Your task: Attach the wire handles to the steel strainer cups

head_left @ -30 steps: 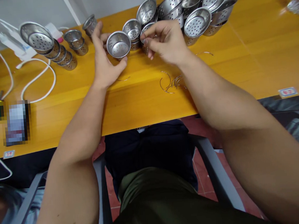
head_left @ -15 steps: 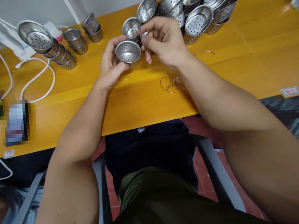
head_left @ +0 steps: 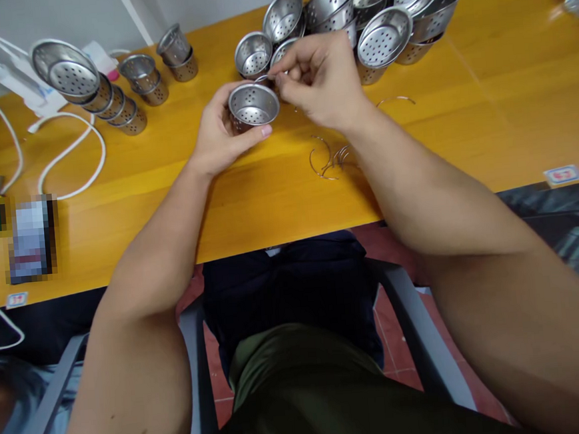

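Note:
My left hand [head_left: 220, 132] is wrapped round a small perforated steel strainer cup [head_left: 253, 106], held just above the yellow table [head_left: 278, 198]. My right hand [head_left: 321, 81] pinches a thin wire handle [head_left: 263, 80] at the cup's far rim, fingers pressed together. A small pile of loose wire handles [head_left: 328, 160] lies on the table just below my right wrist, and one more wire handle [head_left: 395, 100] lies to the right.
A heap of perforated steel cups [head_left: 378, 9] fills the table's back right. A row of nested cups [head_left: 89, 92] and two short stacks [head_left: 157, 67] stand at the back left. White cables [head_left: 71, 150] loop at the left, near a blurred object [head_left: 30, 237].
My left hand has drawn the cup nearer and to the right, from the cluster. My right hand has come onto the cup's rim with the wire.

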The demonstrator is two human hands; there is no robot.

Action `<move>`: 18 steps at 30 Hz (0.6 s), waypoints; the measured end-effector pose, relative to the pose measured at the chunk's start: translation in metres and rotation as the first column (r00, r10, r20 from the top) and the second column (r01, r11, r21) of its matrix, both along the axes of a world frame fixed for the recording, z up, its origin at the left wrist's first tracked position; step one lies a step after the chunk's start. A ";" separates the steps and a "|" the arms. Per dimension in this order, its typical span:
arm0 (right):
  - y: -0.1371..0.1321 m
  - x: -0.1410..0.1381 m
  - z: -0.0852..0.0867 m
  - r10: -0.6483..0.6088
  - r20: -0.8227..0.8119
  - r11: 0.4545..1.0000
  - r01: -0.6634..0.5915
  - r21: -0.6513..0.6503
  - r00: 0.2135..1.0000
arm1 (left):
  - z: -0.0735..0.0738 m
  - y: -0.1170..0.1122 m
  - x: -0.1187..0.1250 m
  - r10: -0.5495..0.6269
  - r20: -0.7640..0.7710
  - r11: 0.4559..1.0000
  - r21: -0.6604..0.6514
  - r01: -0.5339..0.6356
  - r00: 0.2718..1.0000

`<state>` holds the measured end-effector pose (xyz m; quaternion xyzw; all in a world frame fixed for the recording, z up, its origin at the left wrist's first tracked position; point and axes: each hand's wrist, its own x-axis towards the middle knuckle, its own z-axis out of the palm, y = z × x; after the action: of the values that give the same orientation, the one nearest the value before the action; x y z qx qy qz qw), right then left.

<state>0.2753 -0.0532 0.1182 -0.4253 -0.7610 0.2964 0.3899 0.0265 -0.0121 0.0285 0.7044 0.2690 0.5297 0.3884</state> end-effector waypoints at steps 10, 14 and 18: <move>-0.006 -0.002 0.000 0.008 0.087 1.000 -0.007 -0.009 0.996 | 0.002 -0.003 0.000 -0.023 -0.074 0.998 0.061 0.028 0.997; -0.003 -0.004 -0.005 0.007 0.114 0.998 -0.014 0.056 0.993 | 0.004 -0.007 0.000 0.007 -0.092 0.999 0.050 -0.002 0.996; -0.008 -0.014 -0.007 -0.058 0.169 0.994 0.042 0.096 0.984 | 0.005 -0.013 0.000 -0.003 -0.123 0.999 0.044 0.009 0.992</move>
<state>0.2610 -0.0611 0.1109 -0.4497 -0.7937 0.2135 0.3497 0.0268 -0.0255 0.0334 0.7451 0.2785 0.4898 0.3569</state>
